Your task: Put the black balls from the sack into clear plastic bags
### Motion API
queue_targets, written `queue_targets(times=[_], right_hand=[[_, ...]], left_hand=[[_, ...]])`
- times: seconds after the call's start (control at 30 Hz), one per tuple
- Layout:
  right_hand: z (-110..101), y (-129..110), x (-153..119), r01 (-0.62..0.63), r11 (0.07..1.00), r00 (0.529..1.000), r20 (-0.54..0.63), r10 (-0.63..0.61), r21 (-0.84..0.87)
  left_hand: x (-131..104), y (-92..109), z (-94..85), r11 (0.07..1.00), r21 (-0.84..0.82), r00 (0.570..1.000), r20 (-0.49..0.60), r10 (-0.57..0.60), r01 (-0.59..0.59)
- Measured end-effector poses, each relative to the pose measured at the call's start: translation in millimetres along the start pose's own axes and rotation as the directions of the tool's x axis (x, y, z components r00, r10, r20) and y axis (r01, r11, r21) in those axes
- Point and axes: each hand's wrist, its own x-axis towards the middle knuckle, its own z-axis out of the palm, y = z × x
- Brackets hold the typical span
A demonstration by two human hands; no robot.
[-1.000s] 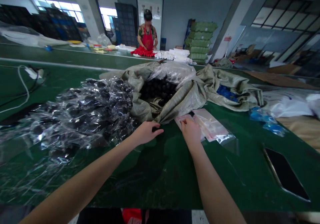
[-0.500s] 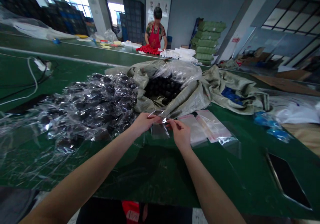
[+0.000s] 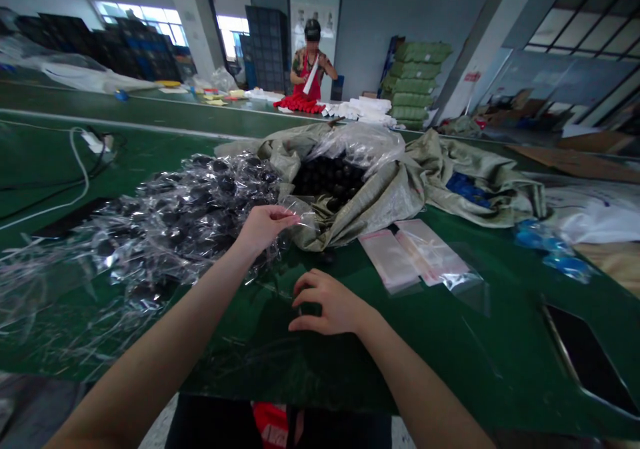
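Note:
My left hand [image 3: 265, 227] pinches a clear plastic bag [image 3: 305, 217] between thumb and fingertips, in front of the sack's mouth. Curled but apart, the fingers of my right hand [image 3: 327, 302] hold nothing just above the green table [image 3: 280, 362]. Left of them lies a heap of black pieces in clear bags [image 3: 200, 202]. An open woven sack [image 3: 385, 195] behind my hands holds many round black pieces [image 3: 330, 174]. One dark piece [image 3: 327, 257] sits by the sack's near edge. Flat clear bags with pinkish edges [image 3: 390, 259] lie to the right.
A phone [image 3: 587, 355] rests near the right front edge. Blue wrapped pieces [image 3: 555, 252] and a white plastic sack [image 3: 600, 209] are at the right. Clear plastic strips [image 3: 60, 322] litter the left. Across the table, a co-worker [image 3: 310, 69] holds a white item above red pieces.
My hands have separated: the left moved up and left with the clear bag, the right came down toward me and opened. The co-worker has lifted a white item.

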Motion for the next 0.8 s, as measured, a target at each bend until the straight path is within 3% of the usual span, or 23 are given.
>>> queue_targets(times=[0.17, 0.3, 0.37, 0.43, 0.5, 0.57, 0.6, 0.63, 0.67, 0.7, 0.8], right_hand=[[1, 3, -4, -0.011, 0.993, 0.999, 0.045, 0.016, -0.119], [2, 7, -3, -0.046, 0.976, 0.998, -0.048, 0.036, -0.212], [-3, 7, -5, -0.035, 0.987, 0.993, -0.119, 0.016, -0.159], [-9, 7, -8, -0.006, 0.998, 0.964, -0.264, -0.009, -0.055], [-15, 7, -12, -0.016, 0.999, 0.861, -0.507, 0.031, 0.034], [-19, 9, -14, -0.08, 0.991, 0.659, -0.74, 0.133, 0.106], [-20, 11, -15, -0.116, 0.982, 0.557, -0.809, 0.187, 0.147], [-22, 13, -15, -0.14, 0.972, 0.489, -0.84, 0.235, 0.19], [-23, 15, -16, -0.148, 0.961, 0.468, -0.839, 0.278, 0.235], [-25, 17, -15, -0.141, 0.949, 0.492, -0.812, 0.314, 0.282], [-28, 21, -15, -0.093, 0.899, 0.655, -0.654, 0.379, 0.428]], left_hand=[[-3, 9, 4.4, 0.972, 0.181, 0.989, 0.047, 0.14, -0.147], [-6, 13, 7.8, 0.917, 0.299, 0.964, 0.106, 0.242, -0.263], [-7, 14, 8.5, 0.881, 0.349, 0.946, 0.158, 0.282, -0.321], [-9, 17, 8.6, 0.843, 0.382, 0.921, 0.239, 0.307, -0.38], [-13, 23, 8.9, 0.815, 0.388, 0.89, 0.333, 0.312, -0.431], [-18, 32, 10.5, 0.796, 0.381, 0.854, 0.423, 0.303, -0.471], [-20, 36, 11.8, 0.786, 0.377, 0.829, 0.479, 0.288, -0.49], [-23, 41, 13.6, 0.775, 0.372, 0.798, 0.541, 0.266, -0.51], [-25, 45, 15.7, 0.765, 0.367, 0.762, 0.602, 0.239, -0.53], [-26, 48, 18.1, 0.754, 0.366, 0.727, 0.654, 0.208, -0.545], [-28, 54, 25.0, 0.741, 0.384, 0.672, 0.73, 0.122, -0.551]])
